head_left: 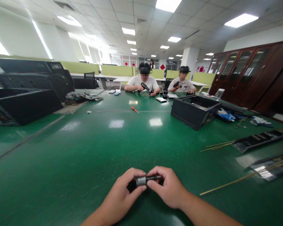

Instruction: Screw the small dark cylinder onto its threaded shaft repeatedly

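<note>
Near the front of the green table, both hands hold one small metal cylinder with a ridged, dark shaft (141, 180), lying sideways between them. My left hand (122, 191) grips its wide silver-grey body between thumb and fingers. On the other end, the thumb and fingers of my right hand (168, 188) close around the narrow shaft. Its exact kind I cannot make out, and the fingers partly cover both ends.
A screwdriver (135, 110) lies mid-table. A black computer case (193, 113) stands at right, more cases (25, 105) at left. Thin brass-coloured rods (219, 186) and dark trays (259, 141) lie at right. Across the table sit two people (153, 83), each holding a dark tool.
</note>
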Available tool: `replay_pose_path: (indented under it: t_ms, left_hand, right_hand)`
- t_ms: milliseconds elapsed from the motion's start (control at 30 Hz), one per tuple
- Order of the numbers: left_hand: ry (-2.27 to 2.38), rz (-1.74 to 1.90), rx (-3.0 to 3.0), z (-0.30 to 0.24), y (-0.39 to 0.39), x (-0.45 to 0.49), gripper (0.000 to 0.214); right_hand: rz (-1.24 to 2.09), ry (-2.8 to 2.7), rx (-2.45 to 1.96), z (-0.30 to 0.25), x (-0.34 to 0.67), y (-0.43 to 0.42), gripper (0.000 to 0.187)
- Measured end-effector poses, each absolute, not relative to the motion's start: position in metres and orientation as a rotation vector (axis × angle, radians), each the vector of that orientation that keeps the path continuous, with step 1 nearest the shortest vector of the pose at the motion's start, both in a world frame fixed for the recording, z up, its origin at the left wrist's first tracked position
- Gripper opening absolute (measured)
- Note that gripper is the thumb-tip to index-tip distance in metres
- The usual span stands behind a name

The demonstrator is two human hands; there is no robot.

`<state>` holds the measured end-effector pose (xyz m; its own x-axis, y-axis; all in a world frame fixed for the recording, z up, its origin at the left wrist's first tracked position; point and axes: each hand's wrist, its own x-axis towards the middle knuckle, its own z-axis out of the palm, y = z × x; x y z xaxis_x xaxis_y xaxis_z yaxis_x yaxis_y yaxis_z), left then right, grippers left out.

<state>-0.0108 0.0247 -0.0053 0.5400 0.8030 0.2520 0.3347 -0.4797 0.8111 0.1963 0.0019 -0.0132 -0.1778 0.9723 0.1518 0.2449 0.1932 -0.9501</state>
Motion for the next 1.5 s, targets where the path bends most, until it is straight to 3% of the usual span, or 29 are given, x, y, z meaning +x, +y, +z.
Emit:
replay_pose_path:
  t_ms: [1500]
  left_hand:
    - [0.842, 0.959, 2.197, -0.0034, 0.0218, -0.0096, 0.022]
  right_hand:
    - [0.872, -1.695, -1.2, -0.0043, 0.1987, -0.0024, 0.007]
